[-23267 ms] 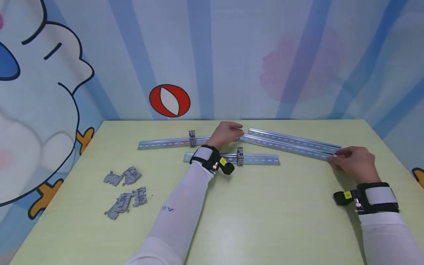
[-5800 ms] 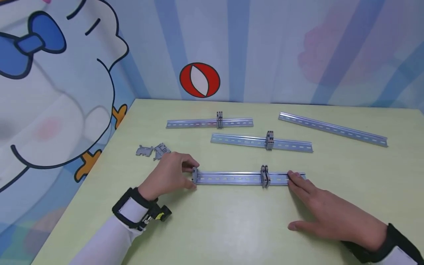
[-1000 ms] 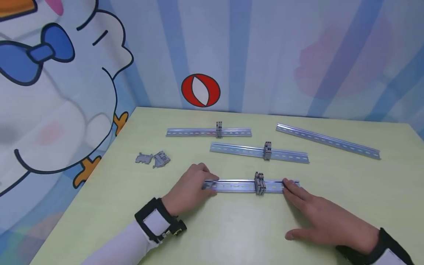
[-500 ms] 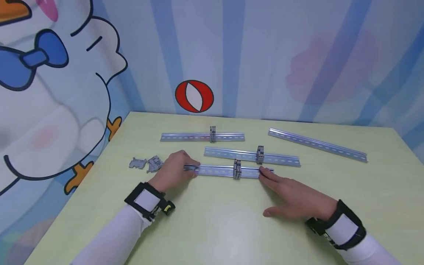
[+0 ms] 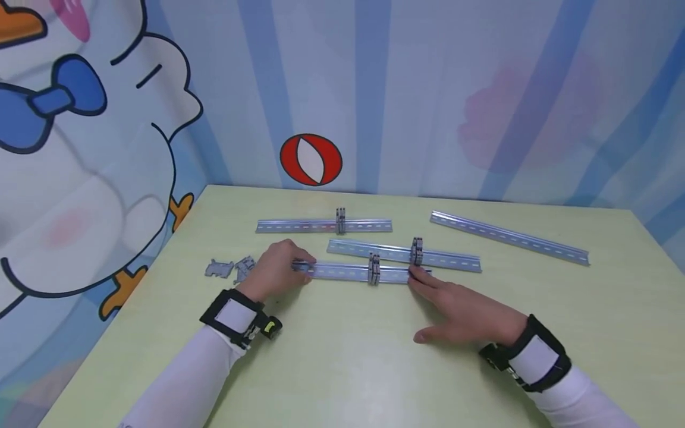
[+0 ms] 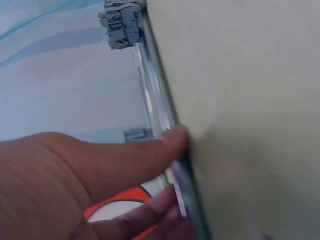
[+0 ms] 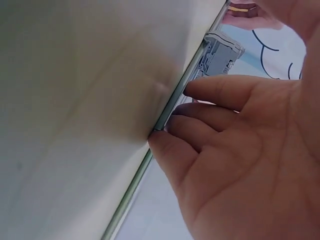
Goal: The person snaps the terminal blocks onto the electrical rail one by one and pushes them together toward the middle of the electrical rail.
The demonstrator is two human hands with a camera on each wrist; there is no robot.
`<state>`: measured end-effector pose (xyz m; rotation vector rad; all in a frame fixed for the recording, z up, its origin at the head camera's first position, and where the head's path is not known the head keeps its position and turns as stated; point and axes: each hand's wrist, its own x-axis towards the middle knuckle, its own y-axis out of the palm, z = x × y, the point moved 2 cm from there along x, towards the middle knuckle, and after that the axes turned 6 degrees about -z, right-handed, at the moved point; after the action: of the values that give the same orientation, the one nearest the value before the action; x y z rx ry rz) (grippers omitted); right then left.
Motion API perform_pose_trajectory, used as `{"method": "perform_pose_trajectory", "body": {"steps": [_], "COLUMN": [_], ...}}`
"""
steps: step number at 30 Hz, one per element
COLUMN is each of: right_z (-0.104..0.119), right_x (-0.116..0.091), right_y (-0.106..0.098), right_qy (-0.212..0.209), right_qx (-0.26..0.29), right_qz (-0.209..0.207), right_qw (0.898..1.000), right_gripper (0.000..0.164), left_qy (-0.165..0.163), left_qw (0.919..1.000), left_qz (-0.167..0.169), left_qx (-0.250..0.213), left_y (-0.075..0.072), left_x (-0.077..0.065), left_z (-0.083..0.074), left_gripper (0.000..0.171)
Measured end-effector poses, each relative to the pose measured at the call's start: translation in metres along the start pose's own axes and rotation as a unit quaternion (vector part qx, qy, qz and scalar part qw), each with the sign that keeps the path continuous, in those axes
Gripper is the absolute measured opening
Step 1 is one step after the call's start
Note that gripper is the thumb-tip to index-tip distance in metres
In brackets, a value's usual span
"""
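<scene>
A silver slotted DIN rail with a small cluster of grey terminal blocks on it lies nearest the person. My left hand pinches the rail's left end, thumb at the near edge and fingers at the far edge. At the right end, my right hand touches the rail with straight fingertips, its thumb spread away. The right wrist view shows the palm and fingertips along the rail. Close behind lies a second DIN rail, also carrying terminal blocks.
Farther back is a third rail with terminal blocks. A bare rail lies slanted at the back right. Loose grey terminal blocks lie flat left of the left hand. A printed backdrop rises behind the table.
Both hands have moved the near rail away from the person, close to the second rail. Since 5.8 s ago, the block at its left end has joined the cluster. Fewer loose blocks lie at left.
</scene>
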<state>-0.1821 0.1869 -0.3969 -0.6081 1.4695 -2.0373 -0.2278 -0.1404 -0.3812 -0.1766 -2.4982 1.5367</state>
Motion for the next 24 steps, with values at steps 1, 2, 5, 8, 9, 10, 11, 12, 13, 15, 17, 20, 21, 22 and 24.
{"method": "perform_pose_trajectory", "body": {"steps": [1, 2, 5, 8, 9, 10, 11, 12, 13, 15, 17, 20, 21, 22, 24], "right_z": [-0.001, -0.002, -0.004, -0.007, -0.008, -0.010, -0.013, -0.016, -0.019, -0.029, -0.041, -0.062, -0.070, -0.078, -0.095], "right_x": [0.000, -0.001, -0.003, -0.006, -0.007, -0.009, -0.011, -0.013, -0.015, -0.020, -0.026, -0.039, -0.044, -0.049, -0.061], "right_y": [0.000, -0.001, -0.005, -0.015, -0.019, -0.024, -0.030, -0.035, -0.041, -0.052, -0.062, -0.077, -0.082, -0.086, -0.094], "right_qy": [0.003, 0.004, 0.005, -0.004, -0.005, -0.006, -0.003, 0.002, 0.008, 0.029, 0.059, 0.115, 0.137, 0.158, 0.199], "right_qx": [0.006, 0.013, 0.034, 0.064, 0.074, 0.084, 0.096, 0.106, 0.114, 0.122, 0.121, 0.106, 0.097, 0.087, 0.067], "right_qz": [0.001, 0.001, -0.003, -0.023, -0.033, -0.045, -0.057, -0.070, -0.086, -0.114, -0.138, -0.163, -0.171, -0.178, -0.193], "right_qw": [1.000, 1.000, 0.999, 0.998, 0.997, 0.995, 0.994, 0.992, 0.990, 0.986, 0.981, 0.974, 0.971, 0.967, 0.958], "right_gripper": [0.098, 0.098, 0.096, 0.089, 0.085, 0.080, 0.075, 0.070, 0.065, 0.058, 0.052, 0.048, 0.048, 0.048, 0.051], "left_qy": [0.004, 0.010, 0.032, 0.065, 0.075, 0.086, 0.094, 0.101, 0.105, 0.110, 0.110, 0.110, 0.108, 0.105, 0.091], "left_qw": [1.0000, 0.9998, 0.9990, 0.9971, 0.9962, 0.9952, 0.9944, 0.9936, 0.9931, 0.9918, 0.9904, 0.9899, 0.9906, 0.9914, 0.9931], "left_qz": [0.000, -0.002, -0.020, -0.040, -0.043, -0.044, -0.042, -0.038, -0.031, -0.008, 0.016, 0.041, 0.045, 0.049, 0.060], "left_qx": [0.008, 0.016, 0.026, 0.008, -0.001, -0.011, -0.021, -0.031, -0.042, -0.064, -0.082, -0.079, -0.070, -0.062, -0.046], "left_y": [0.000, 0.000, -0.001, -0.003, -0.003, -0.003, -0.002, -0.001, 0.000, 0.003, 0.011, 0.028, 0.035, 0.042, 0.056], "left_x": [0.002, 0.003, 0.010, 0.020, 0.026, 0.032, 0.039, 0.047, 0.055, 0.073, 0.093, 0.121, 0.130, 0.138, 0.154], "left_z": [-0.004, -0.010, -0.034, -0.066, -0.077, -0.088, -0.099, -0.109, -0.118, -0.134, -0.146, -0.158, -0.161, -0.164, -0.170], "left_gripper": [0.032, 0.032, 0.032, 0.025, 0.023, 0.021, 0.020, 0.020, 0.020, 0.021, 0.022, 0.022, 0.021, 0.018, 0.012]}}
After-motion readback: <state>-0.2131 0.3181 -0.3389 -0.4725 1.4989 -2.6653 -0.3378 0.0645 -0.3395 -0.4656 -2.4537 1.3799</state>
